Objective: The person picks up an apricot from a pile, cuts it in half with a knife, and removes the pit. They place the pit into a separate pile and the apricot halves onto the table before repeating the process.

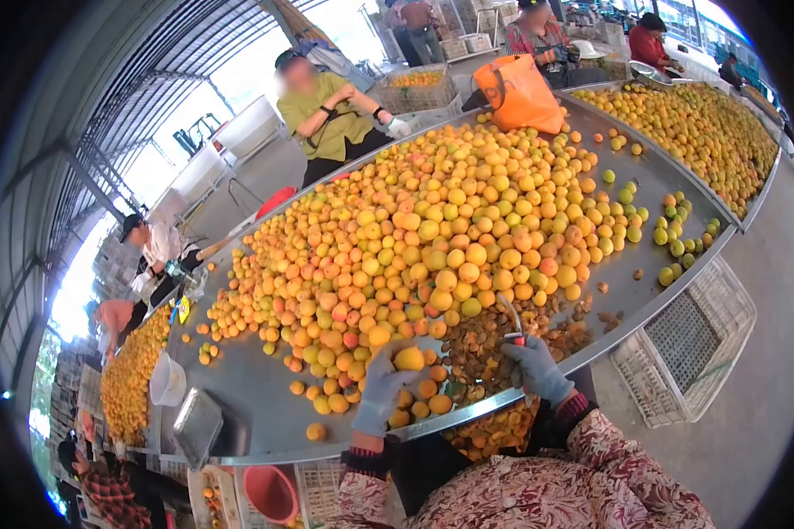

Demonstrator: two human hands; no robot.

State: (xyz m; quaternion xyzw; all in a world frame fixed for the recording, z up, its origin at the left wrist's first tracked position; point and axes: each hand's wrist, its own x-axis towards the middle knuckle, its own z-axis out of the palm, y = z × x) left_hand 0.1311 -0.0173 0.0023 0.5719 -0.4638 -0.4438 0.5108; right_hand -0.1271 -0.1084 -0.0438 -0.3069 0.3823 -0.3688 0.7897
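My left hand [382,386], in a grey glove, is closed around a yellow-orange apricot [409,358] close to the front edge of the metal table. In my gloved right hand [540,368] is a small tool with a red handle [515,338] and a thin, curved metal tip. Between and beyond the hands lies a heap of brown apricot pits [478,346]. A large pile of whole apricots [397,238] rises behind it. Below the table edge, in front of my body, cut apricots [494,432] fill a container mostly hidden from view.
An orange bag [519,93] sits at the table's far edge. Greenish fruit [675,247] lies apart at the right. A white crate [684,344] stands on the floor to the right. A metal tray [198,427] and white bucket [168,381] are left. Several people work around the tables.
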